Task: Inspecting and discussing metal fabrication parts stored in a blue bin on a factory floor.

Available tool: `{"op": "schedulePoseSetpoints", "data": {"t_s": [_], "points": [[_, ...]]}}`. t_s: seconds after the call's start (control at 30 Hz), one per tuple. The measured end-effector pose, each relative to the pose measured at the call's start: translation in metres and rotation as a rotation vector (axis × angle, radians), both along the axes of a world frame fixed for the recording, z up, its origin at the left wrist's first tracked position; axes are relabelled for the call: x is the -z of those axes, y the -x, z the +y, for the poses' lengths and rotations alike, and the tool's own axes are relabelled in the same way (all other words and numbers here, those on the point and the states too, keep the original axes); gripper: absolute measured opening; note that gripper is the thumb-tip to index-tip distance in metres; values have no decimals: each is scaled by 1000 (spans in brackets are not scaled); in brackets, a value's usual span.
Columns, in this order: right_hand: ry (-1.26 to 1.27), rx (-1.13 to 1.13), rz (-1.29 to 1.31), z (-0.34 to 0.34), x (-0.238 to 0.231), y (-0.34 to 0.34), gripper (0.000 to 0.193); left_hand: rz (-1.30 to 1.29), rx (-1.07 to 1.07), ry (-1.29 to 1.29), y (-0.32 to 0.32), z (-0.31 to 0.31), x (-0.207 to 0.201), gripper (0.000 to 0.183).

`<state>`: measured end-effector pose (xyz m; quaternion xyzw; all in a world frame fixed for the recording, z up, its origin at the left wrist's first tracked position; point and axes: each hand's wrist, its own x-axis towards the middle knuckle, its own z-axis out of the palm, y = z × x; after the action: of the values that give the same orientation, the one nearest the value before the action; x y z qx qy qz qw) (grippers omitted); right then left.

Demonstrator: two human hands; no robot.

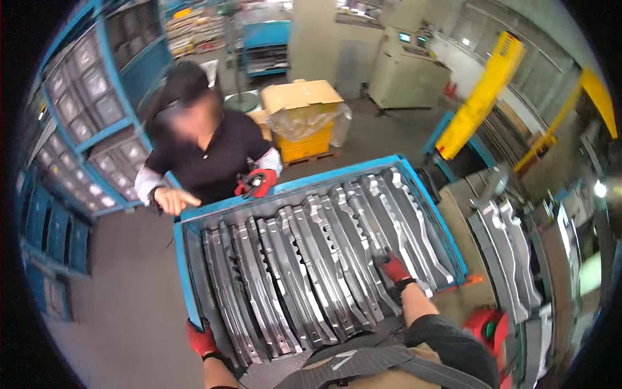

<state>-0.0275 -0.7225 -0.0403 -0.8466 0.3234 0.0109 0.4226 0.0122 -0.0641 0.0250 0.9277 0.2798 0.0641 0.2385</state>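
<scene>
A blue-framed metal bin (285,188) stands in front of me, with several long grey pressed metal parts (317,259) lying side by side in it. My left hand (202,338), in a red glove, is closed around the bin's near left corner. Over the right half of the bin, my right hand (392,268), also red-gloved, has its fingers down on one of the metal parts and appears to grip it; the fingertips are partly hidden.
Across the bin stands a co-worker (210,146) holding a dark tool (254,181). Blue racks (84,117) rise at left. Behind are a yellow crate with cardboard (304,120) and a control cabinet (408,71). A yellow post (483,94) and more metal parts (508,253) are at right.
</scene>
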Motion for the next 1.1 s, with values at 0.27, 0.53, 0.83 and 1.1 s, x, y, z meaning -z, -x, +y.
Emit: {"op": "schedulePoseSetpoints", "data": {"t_s": [0.27, 0.53, 0.83, 1.1], "points": [[716, 831, -37, -126, -233, 244, 73, -262, 332, -258, -20, -39, -5, 50], [994, 1073, 1399, -74, -368, 672, 29, -297, 675, -134, -38, -140, 12, 48], [629, 1183, 1043, -38, -268, 726, 43, -210, 598, -152, -57, -81, 19, 46], [494, 832, 601, -139, -211, 619, 32, -34, 195, 119, -10, 27, 26, 62]]}}
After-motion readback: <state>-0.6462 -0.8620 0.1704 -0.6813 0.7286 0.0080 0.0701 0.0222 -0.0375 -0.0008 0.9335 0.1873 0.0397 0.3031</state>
